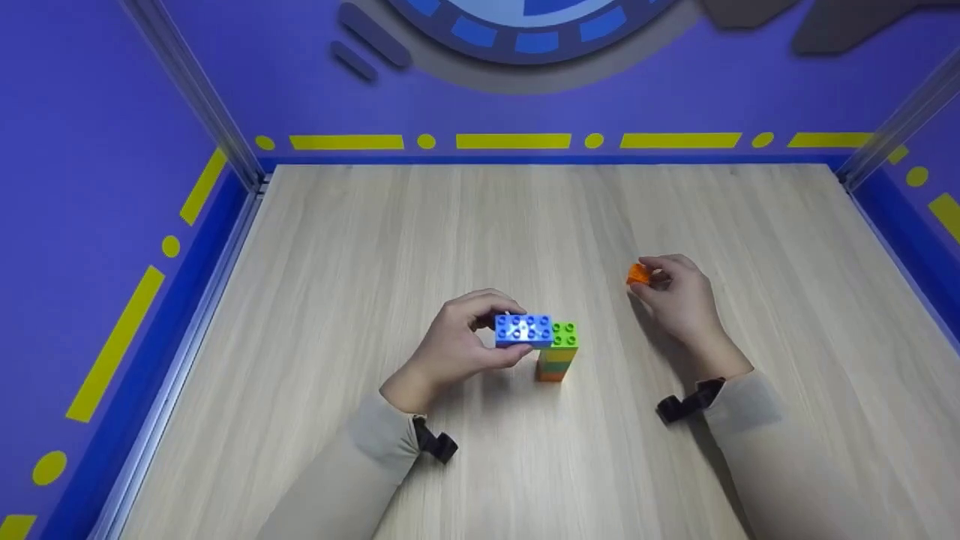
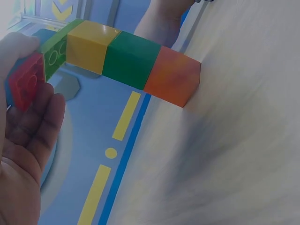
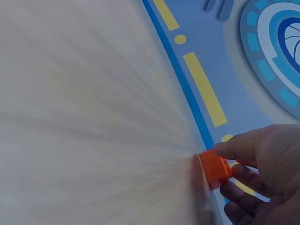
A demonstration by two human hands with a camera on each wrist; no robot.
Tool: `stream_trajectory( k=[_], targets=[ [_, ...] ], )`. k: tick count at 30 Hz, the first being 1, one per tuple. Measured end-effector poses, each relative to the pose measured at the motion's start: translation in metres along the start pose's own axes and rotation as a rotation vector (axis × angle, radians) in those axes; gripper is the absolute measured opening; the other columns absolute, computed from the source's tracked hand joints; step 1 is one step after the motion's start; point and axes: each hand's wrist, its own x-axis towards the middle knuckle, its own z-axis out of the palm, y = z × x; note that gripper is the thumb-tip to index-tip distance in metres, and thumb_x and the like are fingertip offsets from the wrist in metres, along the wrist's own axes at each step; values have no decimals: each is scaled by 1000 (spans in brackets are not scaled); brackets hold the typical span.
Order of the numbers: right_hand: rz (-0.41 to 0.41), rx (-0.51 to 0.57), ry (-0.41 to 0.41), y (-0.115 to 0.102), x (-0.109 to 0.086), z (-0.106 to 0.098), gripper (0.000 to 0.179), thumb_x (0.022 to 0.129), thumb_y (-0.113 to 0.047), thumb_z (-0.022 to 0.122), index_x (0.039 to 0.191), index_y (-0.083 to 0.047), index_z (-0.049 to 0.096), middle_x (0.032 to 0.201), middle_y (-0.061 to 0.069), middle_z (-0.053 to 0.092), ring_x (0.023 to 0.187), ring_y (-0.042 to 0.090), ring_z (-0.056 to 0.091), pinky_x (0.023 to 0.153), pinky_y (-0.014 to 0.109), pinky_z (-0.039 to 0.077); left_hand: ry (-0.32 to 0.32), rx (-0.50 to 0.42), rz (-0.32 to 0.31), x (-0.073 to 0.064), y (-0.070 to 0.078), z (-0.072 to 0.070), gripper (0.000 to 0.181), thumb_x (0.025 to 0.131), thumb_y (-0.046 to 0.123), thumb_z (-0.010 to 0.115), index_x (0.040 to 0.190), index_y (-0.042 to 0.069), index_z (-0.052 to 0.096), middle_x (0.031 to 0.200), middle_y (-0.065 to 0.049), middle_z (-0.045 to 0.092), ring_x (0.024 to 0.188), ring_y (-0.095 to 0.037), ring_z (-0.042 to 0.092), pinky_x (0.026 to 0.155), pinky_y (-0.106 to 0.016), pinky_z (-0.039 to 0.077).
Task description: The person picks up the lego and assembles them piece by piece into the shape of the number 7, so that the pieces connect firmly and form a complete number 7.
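My left hand (image 1: 465, 334) pinches a blue brick (image 1: 523, 331) between thumb and fingers. This brick overlaps the left side of a light-green brick (image 1: 565, 334) at the top of a column. Below the light green come a yellow brick (image 2: 89, 46), a dark-green brick (image 2: 131, 61) and an orange brick (image 2: 172, 77) at the bottom. A red brick (image 2: 27, 80) hangs under the blue one, beside the left fingers. Whether the column touches the table cannot be told. Apart from it, to the right, my right hand (image 1: 682, 296) pinches a small orange brick (image 3: 215, 168) close to the tabletop.
The light wooden table (image 1: 405, 225) is bounded by a blue back wall (image 1: 495, 112) with yellow marks. A blue side panel (image 1: 82, 187) and metal rail stand at the left, and another panel (image 1: 937, 150) at the right.
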Motion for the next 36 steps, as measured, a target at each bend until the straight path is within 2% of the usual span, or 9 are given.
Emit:
stream_trajectory(
  k=[4,12,16,20,24,31,36],
  targets=[
    [15,-22,5,3,0,0,43,92,-13,78,133,-3,68,132,17,58,109,34,69,82,10,47,13,-22,-35,-1,0,0,36,79,14,90,111,12,75,110,-3,72,99,-14,69,85,-29,63],
    [12,31,68,7,0,0,36,92,-13,79,126,-4,73,125,15,63,105,33,69,77,-2,42,12,-52,-52,-1,-1,1,35,79,13,90,110,13,75,110,-4,72,98,-15,68,84,-29,63],
    [51,15,77,9,0,-2,40,93,-21,79,129,-6,71,125,15,64,104,32,69,75,2,43,6,-64,-71,0,0,1,34,79,13,90,110,13,75,111,-4,71,99,-14,68,84,-28,62],
    [117,-31,45,11,0,-3,42,93,-26,77,130,-7,70,126,16,66,104,31,66,78,16,46,-2,-76,-85,0,1,1,34,79,12,89,110,11,75,112,-5,71,99,-14,67,84,-27,62],
    [146,-52,24,10,1,-5,41,94,-28,76,129,-8,71,124,16,69,102,29,64,81,28,48,-5,-79,-85,1,1,1,34,79,12,89,110,11,74,111,-5,71,99,-15,67,84,-27,62],
    [144,25,59,0,1,-10,47,92,-40,78,129,-11,71,121,12,70,97,20,60,73,16,47,-8,-85,-109,-1,1,0,34,79,12,90,109,12,74,111,-3,71,99,-15,67,86,-28,62],
    [112,54,96,-12,0,-11,39,93,-36,76,125,-14,73,122,6,68,100,18,57,73,18,46,-13,-79,-129,-1,2,-2,33,79,12,90,109,13,75,111,-1,71,101,-15,67,88,-29,62]
  ],
)
